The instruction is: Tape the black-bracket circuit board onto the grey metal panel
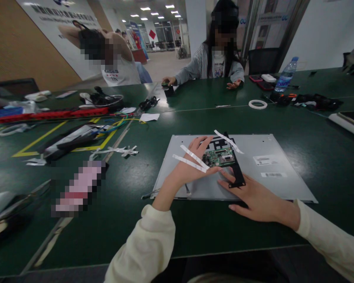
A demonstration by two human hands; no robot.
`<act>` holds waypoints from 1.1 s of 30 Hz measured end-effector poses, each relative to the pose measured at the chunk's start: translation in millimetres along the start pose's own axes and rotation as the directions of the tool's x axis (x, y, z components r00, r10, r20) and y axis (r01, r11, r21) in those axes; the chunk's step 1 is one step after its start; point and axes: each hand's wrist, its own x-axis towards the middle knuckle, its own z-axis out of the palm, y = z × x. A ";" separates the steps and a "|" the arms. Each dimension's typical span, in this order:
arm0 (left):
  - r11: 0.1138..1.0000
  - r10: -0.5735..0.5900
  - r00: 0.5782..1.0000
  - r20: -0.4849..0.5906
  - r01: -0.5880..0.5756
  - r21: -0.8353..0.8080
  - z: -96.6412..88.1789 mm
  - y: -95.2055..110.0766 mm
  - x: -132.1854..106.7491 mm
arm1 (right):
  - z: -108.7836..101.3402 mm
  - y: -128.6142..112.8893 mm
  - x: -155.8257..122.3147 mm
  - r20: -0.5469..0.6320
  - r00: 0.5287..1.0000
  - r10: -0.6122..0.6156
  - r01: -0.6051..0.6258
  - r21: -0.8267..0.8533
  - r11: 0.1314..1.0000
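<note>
A green circuit board [222, 157] with a metal-fronted connector sits between two bare hands, above a flat grey metal panel [265, 143]. A black, slotted bracket [238, 175] runs along the board's right side. The left hand [196, 149] grasps the board from its left edge, fingers at the far side and thumb along the near one; white strips of tape [191, 156] cross the hand. The right hand [255, 194], just nearer the wearer and to the right, is loosely spread, its fingers passing beneath the bracket's near end and its thumb apart; whether it bears any weight cannot be told. Two white paper labels [265, 160] mark the panel's right half. Around it stretches a dark green table [212, 224], with a white ring of tape [257, 108] and a blue-capped clear plastic bottle [286, 74] beyond. Across the table, a person in a striped shirt [205, 59] touches a small dark object [168, 91].
</note>
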 end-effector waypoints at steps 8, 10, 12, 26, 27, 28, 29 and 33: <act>0.999 -0.032 0.999 0.026 0.032 0.011 21.0 -14.8 -4.0 | 1.9 -8.9 1.7 0.038 0.996 -0.076 0.074 0.058 0.996; 0.999 -0.042 0.999 0.024 0.042 0.014 25.0 -18.1 -4.8 | 1.1 -10.7 1.1 0.078 0.989 -0.128 0.123 0.067 0.990; 0.999 -0.048 0.998 0.030 0.047 0.024 27.8 -19.6 -5.1 | 0.1 -12.6 0.8 0.099 0.971 -0.217 0.209 0.090 0.974; 0.998 -0.061 0.996 0.059 0.059 0.035 41.6 -19.7 -1.5 | -8.4 -14.3 4.0 0.059 0.917 -0.396 0.380 0.176 0.908; 0.997 -0.067 0.996 0.062 0.064 0.040 41.8 -19.6 -1.3 | -9.4 -14.3 4.3 0.063 0.918 -0.392 0.376 0.180 0.909; 0.997 -0.072 0.995 0.064 0.069 0.045 42.1 -19.6 -1.2 | -10.0 -14.2 4.4 0.063 0.919 -0.389 0.372 0.185 0.910; 0.996 -0.077 0.995 0.066 0.074 0.051 42.5 -19.7 -1.1 | -10.3 -14.2 4.5 0.061 0.920 -0.387 0.370 0.191 0.909; 0.994 -0.088 0.993 0.081 0.082 0.078 44.6 -21.3 -1.2 | -8.9 -14.3 4.5 0.058 0.917 -0.394 0.375 0.206 0.904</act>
